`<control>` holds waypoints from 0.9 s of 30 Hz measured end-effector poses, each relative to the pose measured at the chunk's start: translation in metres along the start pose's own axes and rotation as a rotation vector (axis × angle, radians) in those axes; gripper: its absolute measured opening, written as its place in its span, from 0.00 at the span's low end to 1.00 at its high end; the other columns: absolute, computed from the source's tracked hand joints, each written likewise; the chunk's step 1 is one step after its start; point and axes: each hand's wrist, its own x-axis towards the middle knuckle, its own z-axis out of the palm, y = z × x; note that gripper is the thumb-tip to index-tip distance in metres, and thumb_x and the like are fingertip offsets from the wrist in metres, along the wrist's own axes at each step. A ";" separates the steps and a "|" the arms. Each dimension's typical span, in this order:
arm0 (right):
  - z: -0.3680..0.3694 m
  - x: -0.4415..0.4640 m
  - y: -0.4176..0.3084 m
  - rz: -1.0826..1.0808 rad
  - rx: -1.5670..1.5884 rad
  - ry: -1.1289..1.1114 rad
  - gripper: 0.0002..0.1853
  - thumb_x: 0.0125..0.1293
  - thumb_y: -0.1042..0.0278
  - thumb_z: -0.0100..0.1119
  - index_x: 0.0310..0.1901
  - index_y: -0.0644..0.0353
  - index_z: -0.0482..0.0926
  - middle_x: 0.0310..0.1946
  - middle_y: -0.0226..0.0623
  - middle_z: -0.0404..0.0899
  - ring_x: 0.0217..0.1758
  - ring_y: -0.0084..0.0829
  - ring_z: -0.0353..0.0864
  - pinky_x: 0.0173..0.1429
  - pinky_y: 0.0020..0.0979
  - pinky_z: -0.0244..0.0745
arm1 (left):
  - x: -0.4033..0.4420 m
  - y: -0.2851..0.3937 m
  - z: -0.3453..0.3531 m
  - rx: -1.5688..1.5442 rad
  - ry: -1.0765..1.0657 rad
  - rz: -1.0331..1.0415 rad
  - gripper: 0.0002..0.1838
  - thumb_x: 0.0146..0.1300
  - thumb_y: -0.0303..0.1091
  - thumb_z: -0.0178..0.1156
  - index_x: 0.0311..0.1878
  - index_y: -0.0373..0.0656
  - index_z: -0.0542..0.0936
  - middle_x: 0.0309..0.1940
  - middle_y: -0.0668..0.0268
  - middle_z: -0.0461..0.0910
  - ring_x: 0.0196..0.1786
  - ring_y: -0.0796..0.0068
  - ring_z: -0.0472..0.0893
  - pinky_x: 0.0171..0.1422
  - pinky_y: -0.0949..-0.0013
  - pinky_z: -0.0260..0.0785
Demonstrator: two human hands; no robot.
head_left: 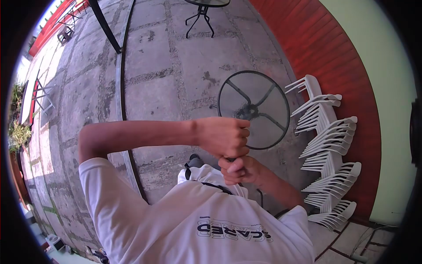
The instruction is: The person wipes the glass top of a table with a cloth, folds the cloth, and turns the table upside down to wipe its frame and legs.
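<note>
My left hand (225, 136) is closed in a fist, its forearm stretched across in front of my chest. Right below it, my right hand (237, 170) is also closed, thumb on the outside. The two fists are stacked and touch or nearly touch. A small dark bit (231, 159) shows between them, perhaps part of something gripped, but its kind cannot be made out. Both hands are in front of my white T-shirt (176, 224). Just beyond the fists stands a round glass-topped table (233, 99) with a dark metal frame.
White plastic chairs (327, 145) are stacked along the red lower wall (356, 105) at right. Another round table (206, 3) stands farther ahead. A dark post (105, 26) rises from a metal floor channel (119, 83) on the stone paving (149, 97). Plants (20, 134) are at far left.
</note>
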 end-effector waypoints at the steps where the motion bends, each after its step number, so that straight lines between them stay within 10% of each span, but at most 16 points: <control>1: -0.005 0.005 -0.005 0.028 -0.076 0.023 0.16 0.62 0.64 0.65 0.23 0.51 0.66 0.13 0.21 0.58 0.15 0.17 0.57 0.23 0.24 0.52 | -0.005 -0.001 0.002 0.003 -0.069 -0.018 0.11 0.51 0.42 0.61 0.26 0.48 0.73 0.20 0.74 0.72 0.32 0.71 0.76 0.42 0.66 0.65; 8: 0.003 0.013 -0.006 -0.074 -0.217 0.195 0.15 0.58 0.68 0.64 0.22 0.53 0.66 0.16 0.22 0.60 0.17 0.16 0.57 0.24 0.26 0.49 | -0.017 0.012 -0.006 0.038 -0.092 -0.222 0.11 0.52 0.38 0.64 0.34 0.46 0.75 0.32 0.70 0.79 0.38 0.71 0.78 0.45 0.66 0.70; 12: 0.018 0.007 0.012 -0.210 0.083 -0.251 0.14 0.54 0.70 0.64 0.21 0.54 0.65 0.15 0.23 0.60 0.16 0.19 0.56 0.25 0.28 0.49 | -0.022 0.040 -0.004 0.222 0.555 -0.353 0.20 0.65 0.35 0.62 0.58 0.46 0.71 0.58 0.63 0.79 0.56 0.68 0.81 0.62 0.59 0.71; 21: 0.091 0.029 0.044 -0.399 0.119 -0.892 0.16 0.55 0.70 0.61 0.18 0.54 0.62 0.11 0.25 0.57 0.14 0.23 0.53 0.25 0.30 0.50 | 0.057 0.060 -0.009 0.480 1.261 0.391 0.12 0.68 0.31 0.59 0.54 0.47 0.75 0.45 0.70 0.83 0.56 0.71 0.83 0.66 0.59 0.68; 27: 0.092 0.032 0.049 -0.373 0.064 -0.924 0.17 0.56 0.70 0.60 0.17 0.54 0.62 0.11 0.25 0.57 0.13 0.23 0.53 0.25 0.31 0.50 | 0.078 0.074 -0.053 0.104 1.030 0.609 0.08 0.75 0.30 0.51 0.54 0.44 0.74 0.42 0.63 0.78 0.44 0.69 0.77 0.49 0.64 0.68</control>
